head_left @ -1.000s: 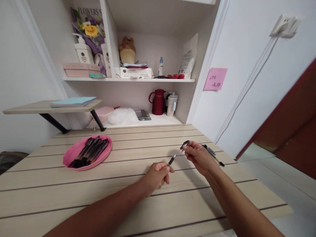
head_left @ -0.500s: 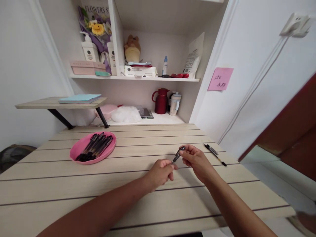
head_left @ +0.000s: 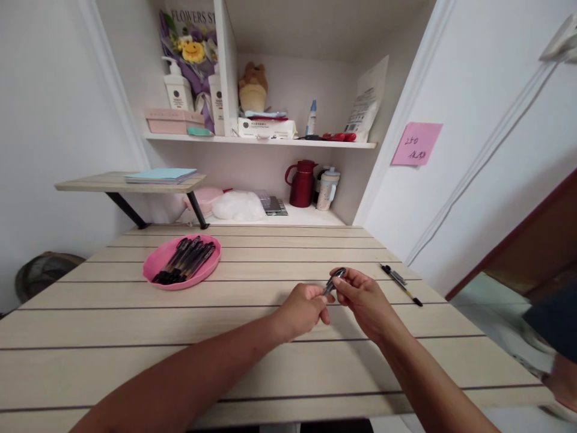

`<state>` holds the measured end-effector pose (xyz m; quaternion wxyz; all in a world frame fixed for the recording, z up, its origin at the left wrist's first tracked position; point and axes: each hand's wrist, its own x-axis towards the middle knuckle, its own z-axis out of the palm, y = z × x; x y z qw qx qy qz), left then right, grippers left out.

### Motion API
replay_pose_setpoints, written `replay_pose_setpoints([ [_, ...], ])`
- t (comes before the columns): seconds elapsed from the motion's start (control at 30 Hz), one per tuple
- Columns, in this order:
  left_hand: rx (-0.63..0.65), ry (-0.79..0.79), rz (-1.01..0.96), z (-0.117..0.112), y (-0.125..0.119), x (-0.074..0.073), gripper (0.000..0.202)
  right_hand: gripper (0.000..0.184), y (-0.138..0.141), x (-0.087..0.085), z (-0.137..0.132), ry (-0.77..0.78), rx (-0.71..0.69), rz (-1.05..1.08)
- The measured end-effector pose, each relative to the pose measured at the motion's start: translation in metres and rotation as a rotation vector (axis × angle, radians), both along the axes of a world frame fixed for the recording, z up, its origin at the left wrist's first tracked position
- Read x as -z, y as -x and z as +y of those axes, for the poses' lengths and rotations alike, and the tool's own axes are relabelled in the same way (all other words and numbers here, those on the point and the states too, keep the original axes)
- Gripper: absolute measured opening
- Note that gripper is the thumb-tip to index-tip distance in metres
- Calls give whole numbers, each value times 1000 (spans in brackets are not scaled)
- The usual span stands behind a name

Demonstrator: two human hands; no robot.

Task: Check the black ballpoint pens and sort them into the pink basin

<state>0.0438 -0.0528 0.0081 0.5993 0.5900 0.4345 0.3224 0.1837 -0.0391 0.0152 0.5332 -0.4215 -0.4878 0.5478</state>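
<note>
Both hands meet over the middle of the wooden table. My left hand is closed round the body of a black pen, most of which is hidden in the fist. My right hand pinches the pen cap, which sits over the pen's tip between the two hands. A pink plate with several black pens lies to the left, out of reach of either hand. One more black pen lies loose on the table to the right of my right hand.
Behind the table an alcove holds a red jug, a white cup and a shelf of bottles and boxes. A small raised wooden stand carries a blue notebook. A pink sticky note hangs on the right wall.
The cap and the pen were apart a second ago; my hands have come together and the cap now sits over the tip. The camera has turned left.
</note>
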Motion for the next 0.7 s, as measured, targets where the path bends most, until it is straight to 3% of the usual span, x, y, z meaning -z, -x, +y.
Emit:
replay_pose_setpoints([
  [0.2, -82, -309, 266, -7, 3, -10, 24, 28, 8, 0, -3, 4, 13, 21],
  [0.43, -101, -271, 231, 0, 22, -11, 20, 45, 1, 9, -2, 35, -9, -79],
  [0.57, -351, -244, 354, 22, 73, -26, 24, 44, -25, 27, -1, 57, 58, -328],
  [0.7, -624, -325, 630, 38, 162, -50, 17, 35, -53, 53, 1, 8, 120, -620],
])
